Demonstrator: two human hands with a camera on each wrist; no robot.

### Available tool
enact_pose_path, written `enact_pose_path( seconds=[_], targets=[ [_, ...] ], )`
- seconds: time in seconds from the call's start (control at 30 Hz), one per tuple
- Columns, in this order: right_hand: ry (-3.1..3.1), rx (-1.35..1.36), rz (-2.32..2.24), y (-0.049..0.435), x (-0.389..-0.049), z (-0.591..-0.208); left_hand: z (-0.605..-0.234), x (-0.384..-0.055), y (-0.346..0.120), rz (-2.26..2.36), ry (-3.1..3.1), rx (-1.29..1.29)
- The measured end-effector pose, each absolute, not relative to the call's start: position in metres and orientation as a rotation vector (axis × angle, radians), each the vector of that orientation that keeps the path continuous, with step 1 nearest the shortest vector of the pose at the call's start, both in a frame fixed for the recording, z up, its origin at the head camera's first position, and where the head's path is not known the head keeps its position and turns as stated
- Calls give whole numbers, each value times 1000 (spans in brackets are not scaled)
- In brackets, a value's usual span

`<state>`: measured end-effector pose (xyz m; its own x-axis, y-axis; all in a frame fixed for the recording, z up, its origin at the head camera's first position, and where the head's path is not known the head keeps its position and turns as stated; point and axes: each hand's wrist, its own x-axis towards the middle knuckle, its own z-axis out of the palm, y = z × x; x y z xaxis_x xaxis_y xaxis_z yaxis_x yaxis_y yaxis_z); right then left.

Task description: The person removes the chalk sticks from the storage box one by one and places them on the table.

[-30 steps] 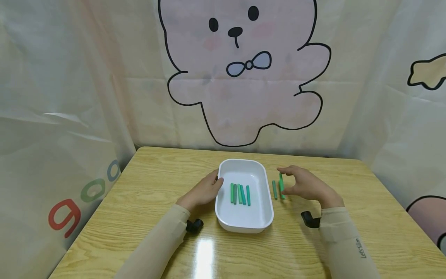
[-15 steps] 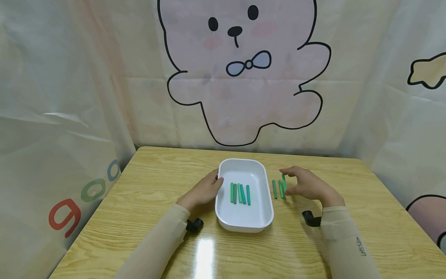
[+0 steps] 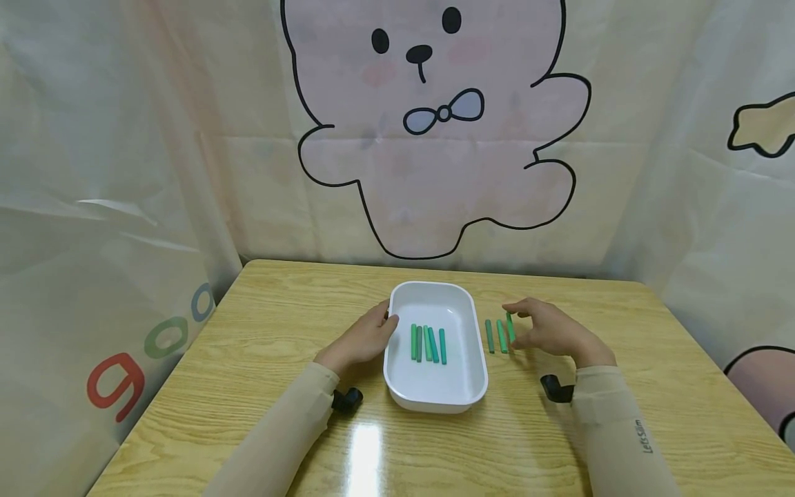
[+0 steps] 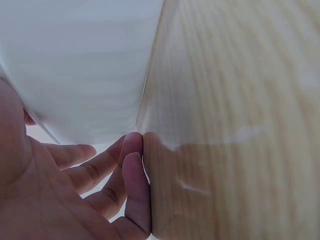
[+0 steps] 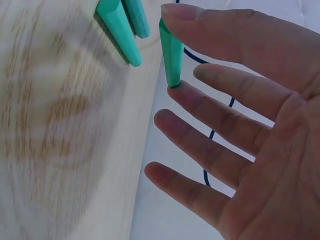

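Note:
My left hand (image 3: 360, 339) holds the left side of a white rectangular tray (image 3: 462, 379), thumb at the rim. In the left wrist view, its fingers (image 4: 107, 192) lie along the tray's outer wall, close to the wood. Several green chalk-like sticks (image 3: 428, 344) in different shades lie side by side inside the tray. To the right of it, my right hand (image 3: 553, 335) pinches another green chalk-like stick (image 5: 172, 52) by its ends, between thumb and a fingertip. Two more sticks, a dull green one (image 3: 489, 336) and a brighter one (image 3: 501, 336), lie between that hand and the tray.
The wooden table (image 3: 298, 310) runs back to a curtain (image 3: 261, 207) printed with a cartoon bear. Black wrist cameras (image 3: 348, 402) sit at both cuffs. A bright reflection shows on the tabletop in front of the tray.
My right hand has shifted slightly right with the pinched stick, from beside the brighter stick to a small gap away from it. The left hand and tray have stayed in place.

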<state>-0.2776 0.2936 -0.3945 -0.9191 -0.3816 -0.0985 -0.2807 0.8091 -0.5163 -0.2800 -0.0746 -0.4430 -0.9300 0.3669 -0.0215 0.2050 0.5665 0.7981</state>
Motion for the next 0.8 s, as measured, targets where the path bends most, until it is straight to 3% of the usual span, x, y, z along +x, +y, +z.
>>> enact_pose_path(
  seconds=[0.8],
  targets=[
    [2716,-433,-784,300,-281,-404,-445,-281,-75,1302,2606,484]
  ],
)
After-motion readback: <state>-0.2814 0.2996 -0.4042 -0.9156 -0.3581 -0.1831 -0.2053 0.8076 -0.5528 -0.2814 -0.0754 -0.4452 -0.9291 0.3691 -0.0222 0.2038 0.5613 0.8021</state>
